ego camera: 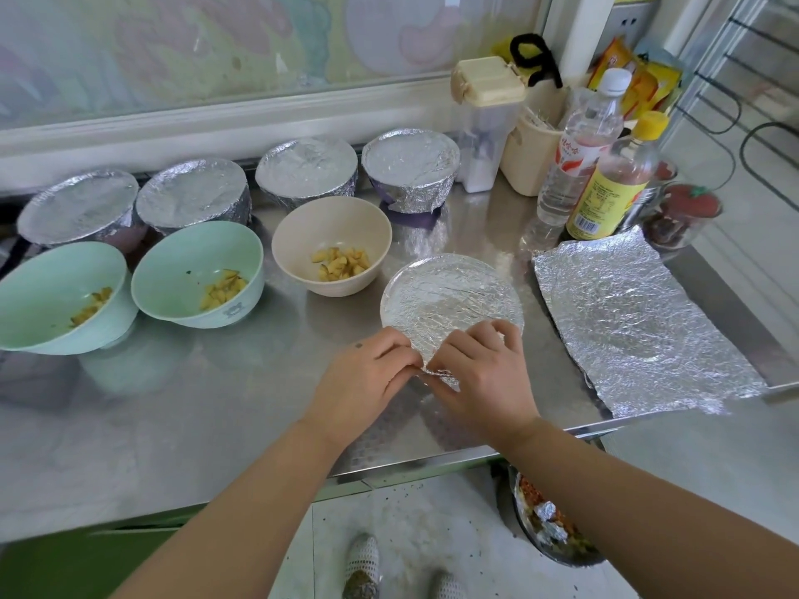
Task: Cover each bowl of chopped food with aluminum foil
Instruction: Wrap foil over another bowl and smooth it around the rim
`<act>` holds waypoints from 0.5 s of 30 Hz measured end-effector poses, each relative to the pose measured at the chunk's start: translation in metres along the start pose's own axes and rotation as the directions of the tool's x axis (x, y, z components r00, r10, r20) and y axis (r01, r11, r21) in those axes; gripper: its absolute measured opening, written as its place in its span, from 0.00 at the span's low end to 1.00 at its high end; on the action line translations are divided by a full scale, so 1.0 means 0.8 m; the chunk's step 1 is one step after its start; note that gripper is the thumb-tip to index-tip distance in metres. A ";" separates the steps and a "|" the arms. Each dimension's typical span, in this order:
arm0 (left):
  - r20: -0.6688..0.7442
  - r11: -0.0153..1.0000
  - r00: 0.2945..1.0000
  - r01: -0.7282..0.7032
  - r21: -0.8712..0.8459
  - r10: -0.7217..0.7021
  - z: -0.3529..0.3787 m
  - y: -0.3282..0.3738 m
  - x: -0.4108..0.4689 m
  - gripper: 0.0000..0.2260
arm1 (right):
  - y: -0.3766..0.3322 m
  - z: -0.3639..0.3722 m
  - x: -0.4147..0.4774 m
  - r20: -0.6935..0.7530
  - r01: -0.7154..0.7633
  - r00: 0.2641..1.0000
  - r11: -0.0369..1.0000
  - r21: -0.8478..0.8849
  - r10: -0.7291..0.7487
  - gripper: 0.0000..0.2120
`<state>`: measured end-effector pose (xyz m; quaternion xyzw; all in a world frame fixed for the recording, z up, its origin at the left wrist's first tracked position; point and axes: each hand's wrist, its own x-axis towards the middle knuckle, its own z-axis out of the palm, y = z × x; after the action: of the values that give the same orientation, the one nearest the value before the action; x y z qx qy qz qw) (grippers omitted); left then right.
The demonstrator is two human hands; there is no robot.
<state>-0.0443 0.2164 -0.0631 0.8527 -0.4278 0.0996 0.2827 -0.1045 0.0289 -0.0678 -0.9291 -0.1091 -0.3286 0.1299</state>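
Stainless steel tabotop [216, 404], bare and free across its near-left stretch, front edge running just below the wrists. Crinkled foil stretched over the near bowl [452, 291], standing close to that front edge, right of centre. Left hand [367, 382] and right hand [484, 373] side by side at the bowl's near rim, fingers curled narrow and pinching the foil's hanging edge, folding it against the wall. Just to the right, a loose foil sheet [640, 322] lying flat, its far-right corner reaching the tabletop's right edge, a narrow strip of bare steel between sheet and bowl. Left of the hands, three uncovered bowls in a row: a beige bowl [333, 227] and two green bowls [173, 270] [39, 287], each with yellow chopped pieces at the bottom, the two green ones nearly touching. Behind them, against the wall, four foil-covered bowls [410, 166] [307, 166] [192, 192] [78, 205] close together. Crowded back-right corner: a clear bottle [579, 140], a yellow-capped bottle [614, 183], a lidded container [484, 123]. Below the front edge, floor and a metal basin [544, 529] with scraps.
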 end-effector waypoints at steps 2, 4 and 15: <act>0.004 1.000 1.000 0.027 -0.011 -0.027 -0.005 -0.006 -0.002 0.12 | 0.008 -0.010 -0.002 0.024 0.052 0.998 0.998 0.044 -0.053 0.08; -0.026 0.996 0.995 0.094 -0.005 -0.094 -0.006 -0.013 -0.010 0.12 | 0.023 -0.022 -0.008 0.068 0.093 0.993 0.992 0.083 -0.098 0.09; -0.161 0.974 0.962 0.209 -0.085 -0.220 0.029 0.038 -0.022 0.06 | 0.040 -0.018 -0.011 0.108 0.082 0.989 0.987 0.137 -0.097 0.05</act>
<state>-0.0810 0.2007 -0.0775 0.8724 -0.3104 0.1262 0.3558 -0.1105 -0.0070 -0.0678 -0.9299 -0.1797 -0.2726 0.1696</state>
